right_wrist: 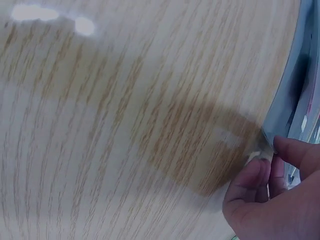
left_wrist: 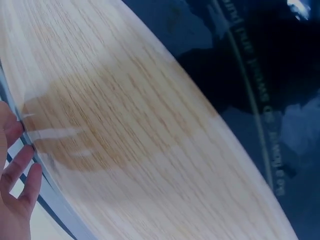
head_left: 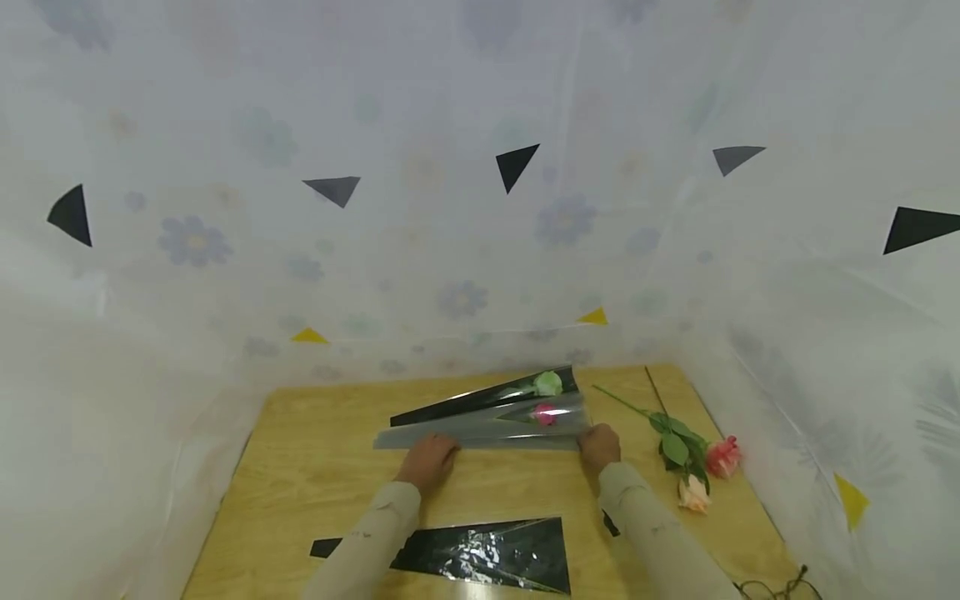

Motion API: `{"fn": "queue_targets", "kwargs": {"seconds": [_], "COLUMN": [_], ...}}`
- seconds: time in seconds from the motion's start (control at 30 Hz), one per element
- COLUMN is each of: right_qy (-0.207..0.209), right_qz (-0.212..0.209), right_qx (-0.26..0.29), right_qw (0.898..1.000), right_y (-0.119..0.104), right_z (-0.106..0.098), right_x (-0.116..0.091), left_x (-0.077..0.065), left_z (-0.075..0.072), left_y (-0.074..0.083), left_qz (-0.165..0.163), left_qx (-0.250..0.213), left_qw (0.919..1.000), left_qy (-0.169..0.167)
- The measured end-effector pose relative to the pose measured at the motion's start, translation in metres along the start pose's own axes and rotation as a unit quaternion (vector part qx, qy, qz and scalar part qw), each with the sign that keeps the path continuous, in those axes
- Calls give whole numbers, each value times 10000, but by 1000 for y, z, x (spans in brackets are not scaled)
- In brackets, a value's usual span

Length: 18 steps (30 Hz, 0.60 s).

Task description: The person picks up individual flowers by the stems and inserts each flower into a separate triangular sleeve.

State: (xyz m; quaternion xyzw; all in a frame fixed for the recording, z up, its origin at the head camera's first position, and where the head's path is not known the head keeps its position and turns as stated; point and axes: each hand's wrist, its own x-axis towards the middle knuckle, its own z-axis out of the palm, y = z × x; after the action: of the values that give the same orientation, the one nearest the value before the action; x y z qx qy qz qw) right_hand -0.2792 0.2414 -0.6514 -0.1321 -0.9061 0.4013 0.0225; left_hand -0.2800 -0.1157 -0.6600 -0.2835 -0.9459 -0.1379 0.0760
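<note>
A grey flower wrapping sleeve [head_left: 480,430] with a pink rose [head_left: 545,414] in it lies across the back of the table. My left hand [head_left: 429,461] is at its near edge toward the narrow end; in the left wrist view the loosely extended fingers [left_wrist: 31,186] touch that edge. At the wide end, my right hand [head_left: 600,447] pinches the sleeve's near corner between thumb and fingers, plain in the right wrist view. Right behind lies a black sleeve [head_left: 457,407] holding a pale green flower [head_left: 548,383].
Nearer me, a glossy black sleeve [head_left: 517,550] lies partly under the left forearm. To the right are a deep pink rose [head_left: 723,457] and a peach rose [head_left: 694,494] with green leaves. Glasses [head_left: 780,592] show at the bottom right. White flowered sheeting [head_left: 465,250] surrounds the table [head_left: 300,467].
</note>
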Motion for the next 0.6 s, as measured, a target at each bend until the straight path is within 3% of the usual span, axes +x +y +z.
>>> {"fn": "queue_targets", "kwargs": {"seconds": [0.17, 0.3, 0.5, 0.6], "right_qy": [-151, -747, -1558, -1892], "right_qz": [-284, -330, 129, 566], "right_qx": [0, 598, 1717, 2295], "right_qw": [9995, 9949, 9727, 9531], "right_y": [2, 2, -20, -24], "right_z": [-4, -19, -47, -54], "right_x": [-2, -5, -18, -21], "left_x": [-4, -7, -6, -5], "left_z": [3, 2, 3, 4], "left_y": [0, 3, 9, 15], "left_qz": [52, -25, 191, 350], "left_qx": [438, 413, 380, 436], "left_qw": [9987, 9985, 9983, 9974], "left_qy": [-267, -365, -390, -446]}}
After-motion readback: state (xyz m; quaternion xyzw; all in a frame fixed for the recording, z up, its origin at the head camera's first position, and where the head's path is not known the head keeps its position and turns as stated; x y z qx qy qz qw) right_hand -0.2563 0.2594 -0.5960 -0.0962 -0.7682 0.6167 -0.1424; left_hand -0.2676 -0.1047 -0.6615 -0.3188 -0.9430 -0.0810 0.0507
